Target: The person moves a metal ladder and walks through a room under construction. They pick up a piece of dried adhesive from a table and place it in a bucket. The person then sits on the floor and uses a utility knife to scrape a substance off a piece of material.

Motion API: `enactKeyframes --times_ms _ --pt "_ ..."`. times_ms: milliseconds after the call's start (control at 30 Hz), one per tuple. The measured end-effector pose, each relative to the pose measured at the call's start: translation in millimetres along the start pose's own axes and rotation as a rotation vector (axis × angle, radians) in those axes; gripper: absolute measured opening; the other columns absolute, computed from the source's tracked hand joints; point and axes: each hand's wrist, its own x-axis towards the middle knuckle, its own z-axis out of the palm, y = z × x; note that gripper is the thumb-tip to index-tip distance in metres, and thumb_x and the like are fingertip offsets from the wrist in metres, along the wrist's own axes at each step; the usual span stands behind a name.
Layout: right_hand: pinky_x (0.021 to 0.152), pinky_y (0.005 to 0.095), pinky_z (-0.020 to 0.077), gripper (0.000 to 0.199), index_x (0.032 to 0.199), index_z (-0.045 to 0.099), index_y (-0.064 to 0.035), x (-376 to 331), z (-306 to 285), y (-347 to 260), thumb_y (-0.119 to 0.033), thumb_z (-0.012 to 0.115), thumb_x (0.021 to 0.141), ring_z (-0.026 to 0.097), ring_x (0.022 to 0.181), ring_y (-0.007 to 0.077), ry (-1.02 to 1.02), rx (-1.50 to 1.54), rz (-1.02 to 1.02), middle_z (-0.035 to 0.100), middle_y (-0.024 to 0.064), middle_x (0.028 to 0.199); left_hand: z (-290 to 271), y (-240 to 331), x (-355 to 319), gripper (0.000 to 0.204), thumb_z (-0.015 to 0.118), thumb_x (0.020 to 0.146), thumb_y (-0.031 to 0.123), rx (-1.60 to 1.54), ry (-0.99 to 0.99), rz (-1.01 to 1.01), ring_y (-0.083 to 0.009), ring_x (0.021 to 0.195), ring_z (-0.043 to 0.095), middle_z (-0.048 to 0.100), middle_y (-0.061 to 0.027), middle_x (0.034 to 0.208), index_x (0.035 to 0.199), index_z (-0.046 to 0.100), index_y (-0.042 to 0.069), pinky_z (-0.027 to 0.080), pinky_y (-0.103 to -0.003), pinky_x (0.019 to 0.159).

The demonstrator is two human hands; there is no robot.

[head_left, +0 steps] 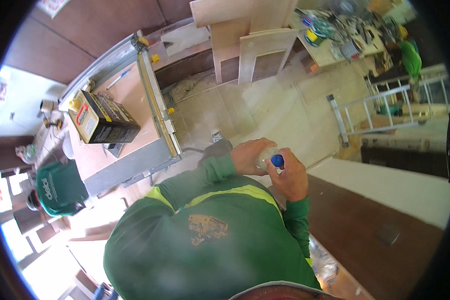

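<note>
A clear bottle (pixel 263 159) with a blue cap (pixel 277 160) is held in front of my chest. My left hand (pixel 249 156) is closed around the bottle's body from the left. From the other side, the fingers of my right hand (pixel 291 176) are closed at the blue cap, thumb and forefinger against it. The cap is tilted toward me and hides much of the bottle. Whether the cap is loose or tight cannot be seen. Both arms are in green sleeves.
Left stands a worktable (pixel 140 107) bearing a large rectangular can (pixel 105 120) and a pen (pixel 118 79). Wooden panels (pixel 265 55) lean at the back. A cluttered table (pixel 330 57), a ladder (pixel 375 112) and a person in green (pixel 410 59) are at right. A brown panel (pixel 355 230) lies lower right.
</note>
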Motion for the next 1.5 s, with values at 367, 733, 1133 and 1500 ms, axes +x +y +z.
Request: enactKeyframes --times_ms 367,733,1133,1500 --pt "0.062 0.047 0.0519 0.029 0.1 0.053 -0.0069 200.9 43.4 -15.1 -0.019 0.077 0.088 0.065 0.072 0.0381 -0.231 -0.05 -0.214 0.064 0.0135 0.084 -126.1 -65.4 55.5 0.084 0.084 0.078 0.023 0.031 0.291 -0.054 -0.0406 0.134 0.055 0.056 -0.019 0.143 0.152 0.047 0.01 0.047 -0.049 0.111" --pt "0.068 0.0498 0.053 0.032 0.103 0.055 -0.0058 361.2 110.4 -31.4 -0.024 0.077 0.089 0.068 0.081 0.0418 -0.512 -0.041 -0.417 0.068 0.0173 0.09 -229.7 -97.2 26.4 0.093 0.09 0.079 0.035 0.166 0.665 -0.476 -0.0418 0.137 0.053 0.052 -0.0203 0.15 0.155 0.043 0.008 0.048 -0.049 0.111" --pt "0.077 0.0538 0.0553 0.038 0.113 0.055 -0.0042 537.9 177.7 -69.0 -0.034 0.069 0.093 0.07 0.091 0.044 -0.735 -0.031 -0.777 0.071 0.0209 0.103 -301.8 -127.6 7.9 0.082 0.087 0.087 0.022 0.247 1.306 -0.809 -0.0327 0.133 0.058 0.057 -0.0215 0.144 0.154 0.044 0.003 0.051 -0.047 0.106" --pt "0.076 0.0534 0.0536 0.031 0.103 0.056 -0.0064 659.6 242.5 -137.8 -0.029 0.073 0.092 0.069 0.089 0.0443 -0.681 0.087 -0.777 0.069 0.0209 0.092 -330.0 -152.3 -1.3 0.07 0.081 0.094 0.022 0.293 1.445 -0.909 -0.0354 0.125 0.063 0.061 -0.0233 0.136 0.151 0.048 0.0 0.051 -0.045 0.105"
